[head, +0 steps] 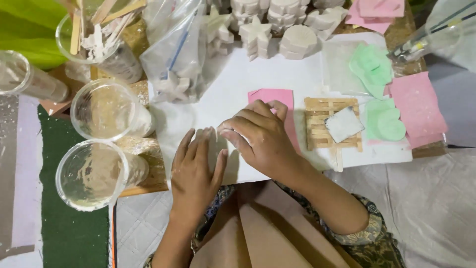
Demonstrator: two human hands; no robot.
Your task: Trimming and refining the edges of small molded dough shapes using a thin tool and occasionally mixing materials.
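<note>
My left hand [196, 166] lies flat, palm down, on a white sheet [233, 84] spread over the work board. My right hand [260, 136] sits beside it with fingers curled, pinching something small and white at the fingertips; what it is stays hidden. Part of a pink paper square [272, 95] shows just beyond my right hand. Right of it stands a small rack of wooden sticks [320, 124] with a grey-white square tile [343, 124] resting on it.
Three clear plastic cups [106, 111] stand at the left, one holding wooden sticks [99, 20]. A plastic bag [178, 49] of white cast shapes lies near them. White plaster shapes [277, 25] line the back. Green shapes [377, 94] and pink papers [419, 106] lie right.
</note>
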